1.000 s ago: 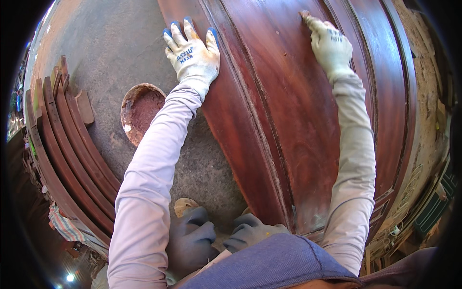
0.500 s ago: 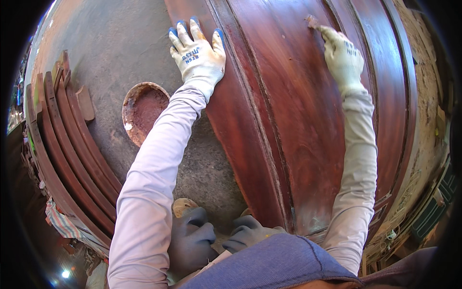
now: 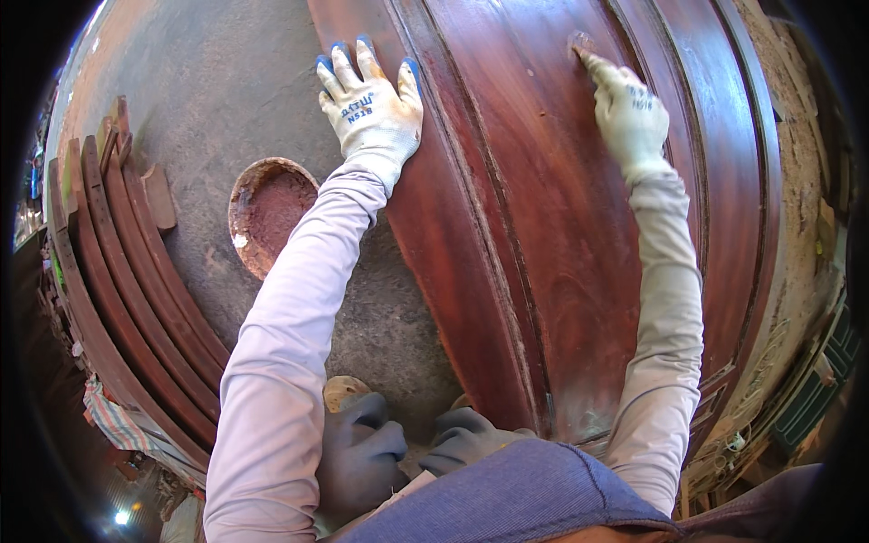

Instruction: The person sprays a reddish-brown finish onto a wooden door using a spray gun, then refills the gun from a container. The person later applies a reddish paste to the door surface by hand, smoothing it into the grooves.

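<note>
A large reddish-brown wooden panel [image 3: 579, 235], shaped like a door with long grooved mouldings, lies in front of me. My left hand [image 3: 376, 113], in a white glove with blue fingertips, rests flat on its left edge, fingers spread. My right hand [image 3: 631, 113], gloved too, is closed over the panel's far part, its index finger stretched forward. Under that fingertip a small flat piece smeared pinkish brown [image 3: 580, 43] touches the wood; its exact kind is too small to tell. Left of the panel sits a shallow round bowl [image 3: 237, 204] of reddish-brown paste, partly behind my left forearm.
Several long curved-looking brown wooden strips [image 3: 136, 262] are stacked at the left, beside a striped cloth [image 3: 113, 416]. My knees [image 3: 362, 452] are at the near edge, on the grey floor [image 3: 389, 335]. Dark green panels [image 3: 815, 389] stand at the far right.
My right hand has slid a little to the left across the panel, the small smeared piece staying at its fingertip. My left hand has stayed in place.
</note>
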`<state>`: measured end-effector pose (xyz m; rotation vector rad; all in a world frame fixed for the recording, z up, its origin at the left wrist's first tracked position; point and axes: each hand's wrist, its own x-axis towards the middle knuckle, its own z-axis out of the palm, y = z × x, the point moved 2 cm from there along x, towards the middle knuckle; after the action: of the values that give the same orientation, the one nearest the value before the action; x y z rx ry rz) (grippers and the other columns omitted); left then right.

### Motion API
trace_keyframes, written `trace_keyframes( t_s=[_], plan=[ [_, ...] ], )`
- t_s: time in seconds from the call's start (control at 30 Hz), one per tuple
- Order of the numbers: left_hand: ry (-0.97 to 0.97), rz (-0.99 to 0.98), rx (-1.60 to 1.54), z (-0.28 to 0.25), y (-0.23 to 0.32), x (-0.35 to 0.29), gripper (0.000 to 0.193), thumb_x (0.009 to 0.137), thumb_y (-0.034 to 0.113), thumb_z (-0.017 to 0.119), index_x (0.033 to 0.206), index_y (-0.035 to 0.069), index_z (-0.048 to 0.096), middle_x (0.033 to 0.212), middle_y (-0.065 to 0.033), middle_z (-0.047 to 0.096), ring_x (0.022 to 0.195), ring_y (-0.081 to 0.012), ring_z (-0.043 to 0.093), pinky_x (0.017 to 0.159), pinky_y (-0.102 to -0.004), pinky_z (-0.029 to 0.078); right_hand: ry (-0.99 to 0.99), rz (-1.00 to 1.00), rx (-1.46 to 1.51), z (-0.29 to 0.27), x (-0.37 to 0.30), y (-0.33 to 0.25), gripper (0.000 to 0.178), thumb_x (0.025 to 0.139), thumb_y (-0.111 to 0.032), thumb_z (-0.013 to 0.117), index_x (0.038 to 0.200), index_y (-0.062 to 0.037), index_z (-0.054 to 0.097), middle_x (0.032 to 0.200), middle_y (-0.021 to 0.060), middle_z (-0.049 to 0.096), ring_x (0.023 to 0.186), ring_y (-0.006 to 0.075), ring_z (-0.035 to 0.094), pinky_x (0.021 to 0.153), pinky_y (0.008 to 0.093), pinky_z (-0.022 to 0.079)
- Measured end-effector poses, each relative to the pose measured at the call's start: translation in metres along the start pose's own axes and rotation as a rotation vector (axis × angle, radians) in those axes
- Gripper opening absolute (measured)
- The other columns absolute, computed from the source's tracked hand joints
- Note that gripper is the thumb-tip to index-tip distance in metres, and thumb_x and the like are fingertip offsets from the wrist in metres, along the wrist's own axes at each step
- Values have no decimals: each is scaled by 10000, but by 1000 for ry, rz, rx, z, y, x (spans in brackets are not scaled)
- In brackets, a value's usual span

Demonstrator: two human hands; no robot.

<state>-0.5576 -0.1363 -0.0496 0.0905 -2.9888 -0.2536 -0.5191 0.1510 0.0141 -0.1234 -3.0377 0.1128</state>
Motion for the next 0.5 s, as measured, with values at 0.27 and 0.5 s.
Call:
trace_keyframes(
  t_s=[0.27, 0.5],
  plan=[
    [-15, -3, -10, -4, 2, 1, 715, 1008, 500, 390, 1558, 57, 276, 1594, -244, 253, 1485, -453, 194, 1181, -569, 218, 94, 84, 44, 2, 12, 22, 295, 972, -207, 509, 1205, -268, 679, 1054, 51, 710, 921, 318, 692, 802, 447, 548],
    [-20, -11, 26, -8, -2, 0, 712, 1011, 501, 384, 1564, 69, 262, 1607, -228, 236, 1495, -446, 172, 1185, -558, 213, 103, -171, 197, -1, -25, -41, 342, 901, -120, 585, 1204, -247, 678, 882, 66, 662, 695, 295, 681, 635, 407, 544]
  ],
)
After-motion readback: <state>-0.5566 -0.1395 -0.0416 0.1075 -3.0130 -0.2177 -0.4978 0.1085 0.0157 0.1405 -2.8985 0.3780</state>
